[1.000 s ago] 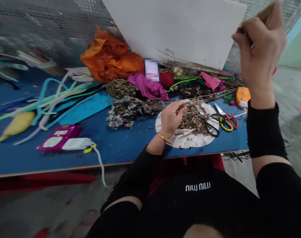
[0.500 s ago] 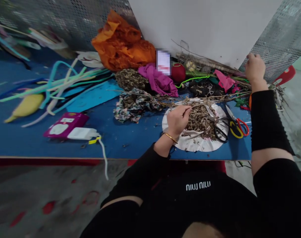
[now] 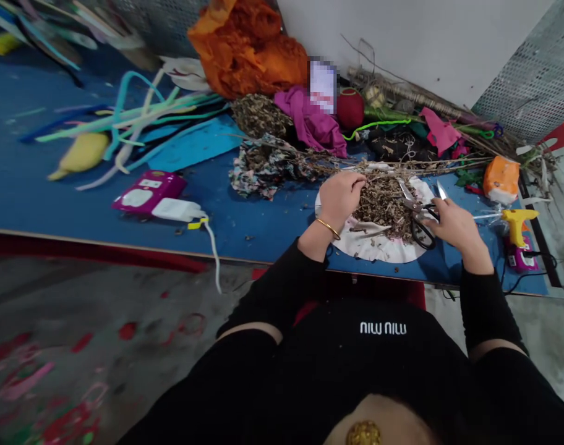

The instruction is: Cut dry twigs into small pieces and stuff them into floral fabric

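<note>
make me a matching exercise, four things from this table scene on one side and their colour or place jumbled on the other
Things
1. black-handled scissors
2. glue gun
3. bangle
4. ball

Colour or place
A. red, near the purple cloth
B. gold, around the wrist of the left hand
C. blades over the dried plant bits
D. yellow, towards the right end of the blue table

Pairs: 1-C, 2-D, 3-B, 4-A

The blue bench (image 3: 226,230) carries a round white cloth (image 3: 377,249). Left of it lie a purple packet (image 3: 148,190) and a light-blue sheet (image 3: 198,143)
</note>
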`<state>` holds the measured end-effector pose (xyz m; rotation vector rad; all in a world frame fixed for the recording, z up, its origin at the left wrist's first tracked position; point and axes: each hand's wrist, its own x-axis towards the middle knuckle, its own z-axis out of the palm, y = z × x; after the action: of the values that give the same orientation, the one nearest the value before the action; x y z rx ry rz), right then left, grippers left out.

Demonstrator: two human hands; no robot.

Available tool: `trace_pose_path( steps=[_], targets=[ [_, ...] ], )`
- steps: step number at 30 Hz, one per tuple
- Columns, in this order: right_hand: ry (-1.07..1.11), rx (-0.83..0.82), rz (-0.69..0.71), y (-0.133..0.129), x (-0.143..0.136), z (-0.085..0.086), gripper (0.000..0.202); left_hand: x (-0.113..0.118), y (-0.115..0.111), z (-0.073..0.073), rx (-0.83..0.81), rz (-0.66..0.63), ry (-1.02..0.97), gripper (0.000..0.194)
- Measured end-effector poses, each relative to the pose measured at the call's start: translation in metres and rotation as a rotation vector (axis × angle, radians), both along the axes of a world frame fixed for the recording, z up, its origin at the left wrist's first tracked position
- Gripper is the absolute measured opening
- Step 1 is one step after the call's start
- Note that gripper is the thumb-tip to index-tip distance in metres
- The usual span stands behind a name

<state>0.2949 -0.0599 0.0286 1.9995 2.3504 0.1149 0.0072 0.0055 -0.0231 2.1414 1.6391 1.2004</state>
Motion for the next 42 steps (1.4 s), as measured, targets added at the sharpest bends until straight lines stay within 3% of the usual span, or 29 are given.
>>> trace_pose_path(
  steps=[3,6,12,15,18,22,25,29,34,42],
  targets=[
    [0.022,0.01,0.015,-0.015,-0.004,-0.018,0.068,0.002,-0.002,-0.001,-0.03,-0.045,0.093,0.016],
    [0.033,0.035,0.037,-0.016,-0.008,-0.027,0.071,-0.003,-0.006,-0.005,-0.024,-0.048,0.198,0.013],
    [0.058,0.107,0.023,-0.012,-0.005,-0.017,0.057,-0.024,-0.014,-0.006,-0.1,-0.095,0.393,0.016],
    [0.147,0.272,0.073,-0.008,-0.018,-0.004,0.042,-0.027,-0.018,0.005,-0.043,-0.067,0.438,0.024],
    [0.195,0.417,0.185,0.001,-0.044,0.008,0.04,-0.024,-0.021,0.023,0.111,-0.083,0.47,0.028],
    [0.138,0.441,0.368,0.02,-0.078,0.015,0.037,-0.013,-0.021,0.044,0.278,-0.177,0.515,0.028],
    [0.094,0.415,0.393,0.032,-0.086,0.014,0.035,-0.005,-0.016,0.048,0.318,-0.215,0.523,0.027],
    [0.088,0.384,0.367,0.035,-0.077,0.004,0.033,0.003,-0.01,0.034,0.295,-0.259,0.457,0.028],
    [0.036,0.48,0.394,0.032,-0.069,-0.009,0.033,0.01,-0.013,0.012,0.27,-0.271,0.236,0.031],
    [0.098,0.589,0.393,0.024,-0.075,-0.01,0.033,0.02,-0.025,0.014,0.316,-0.256,-0.135,0.028]
  ],
)
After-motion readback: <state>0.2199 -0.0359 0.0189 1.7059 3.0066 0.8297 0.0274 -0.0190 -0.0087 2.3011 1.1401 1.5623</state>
